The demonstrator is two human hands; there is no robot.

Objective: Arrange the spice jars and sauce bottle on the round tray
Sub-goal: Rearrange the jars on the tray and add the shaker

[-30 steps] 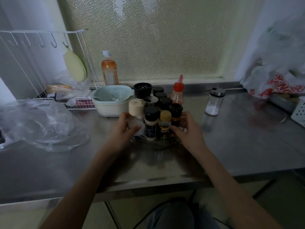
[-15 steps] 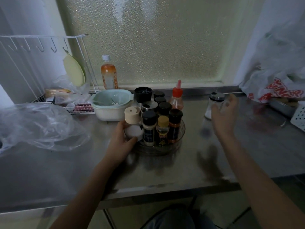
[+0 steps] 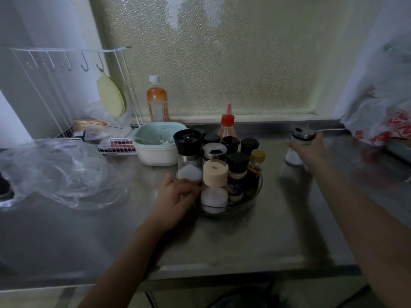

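Right hand point(image 3: 308, 147) wrapped around upright clear glass shaker with chrome cap point(image 3: 300, 147), well right of crowded round clear tray point(image 3: 251, 201). Left hand point(image 3: 175, 201) steadying tray's left rim, fingers curled against it.

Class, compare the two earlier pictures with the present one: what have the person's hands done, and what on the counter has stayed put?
The right hand left the round tray, reached right and now grips the glass shaker standing apart on the counter. The tray's jars now sit in different places, as if turned. The left hand stayed at the tray's left edge. The mint bowl stayed put.
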